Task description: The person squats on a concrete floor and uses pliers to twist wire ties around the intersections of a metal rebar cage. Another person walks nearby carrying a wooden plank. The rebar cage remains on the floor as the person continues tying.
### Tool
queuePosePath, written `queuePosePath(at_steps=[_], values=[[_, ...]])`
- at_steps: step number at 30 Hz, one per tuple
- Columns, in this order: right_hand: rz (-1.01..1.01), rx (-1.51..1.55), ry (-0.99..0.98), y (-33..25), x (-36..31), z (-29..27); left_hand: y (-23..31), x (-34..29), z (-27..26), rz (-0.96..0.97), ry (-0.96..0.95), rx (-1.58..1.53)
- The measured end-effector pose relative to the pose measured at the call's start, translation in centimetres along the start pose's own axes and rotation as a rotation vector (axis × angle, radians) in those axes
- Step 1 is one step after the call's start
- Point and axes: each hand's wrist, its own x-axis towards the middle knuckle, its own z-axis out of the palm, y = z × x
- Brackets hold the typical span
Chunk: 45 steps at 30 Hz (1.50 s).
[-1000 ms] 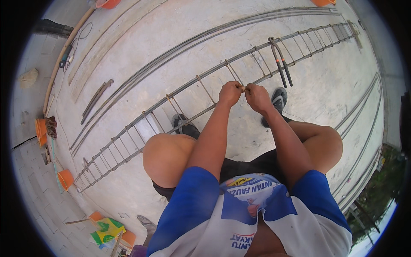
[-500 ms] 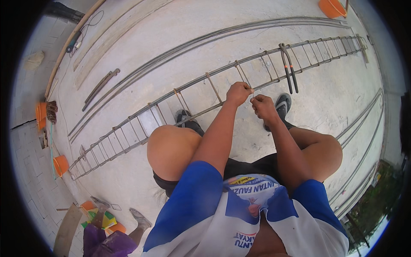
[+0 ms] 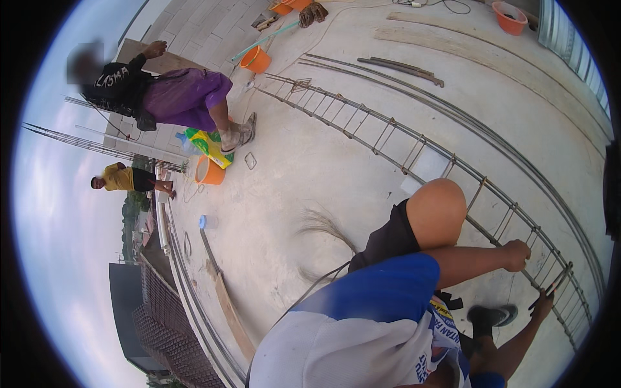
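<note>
The long rebar cage [image 3: 407, 150], a ladder of bars with rectangular ties, runs across the floor beyond my raised knee. My left hand [image 3: 517, 255] is closed in a fist at the cage's near bar; whatever its fingers pinch is too small to make out. Farther right, my right hand [image 3: 542, 304] is at the handles of the pincers [image 3: 561, 277], its fingers closed around them. The pincers lie across the cage, their head on the far bars. At my hip, a bundle of thin tie wire [image 3: 326, 226] fans out.
Loose long bars [image 3: 453, 113] lie beyond the cage, beside short dark bars [image 3: 404, 70] and planks [image 3: 446, 44]. Orange buckets [image 3: 255, 60] stand on the left. A person in purple shorts [image 3: 181, 97] is near the block wall; another in a yellow top [image 3: 119, 177] stands farther off.
The view has swung left, bringing in two people and the roof edge. My hands, together at the cage before, are apart; the right has gone to the pincers.
</note>
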Motion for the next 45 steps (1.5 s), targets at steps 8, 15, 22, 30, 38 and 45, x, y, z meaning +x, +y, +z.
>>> queuePosePath(at_steps=[8,15,22,30,38,45], values=[[0.481,0.406,-0.214,-3.0,0.2,-2.0,0.4,-3.5,-4.5,0.038,-0.111,0.013],[0.175,0.607,-0.166,-17.8,-9.9,-10.3,-3.2,-2.4,-0.2,-0.104,0.008,-0.249],[0.205,0.199,-0.466,-24.1,-16.2,-14.8,-2.5,-4.3,2.9,-0.513,-0.391,-0.887],[0.074,-0.375,-0.574,-21.8,-18.3,-11.6,-0.7,-4.4,5.6,-0.478,-0.375,-1.119],[0.074,-0.447,-0.61,-22.5,-17.1,-10.1,-0.2,-4.4,4.9,-0.495,-0.371,-1.078],[-0.016,-0.631,-0.49,-23.7,-18.5,-9.2,-0.2,-4.2,5.4,-0.498,-0.365,-1.11]])
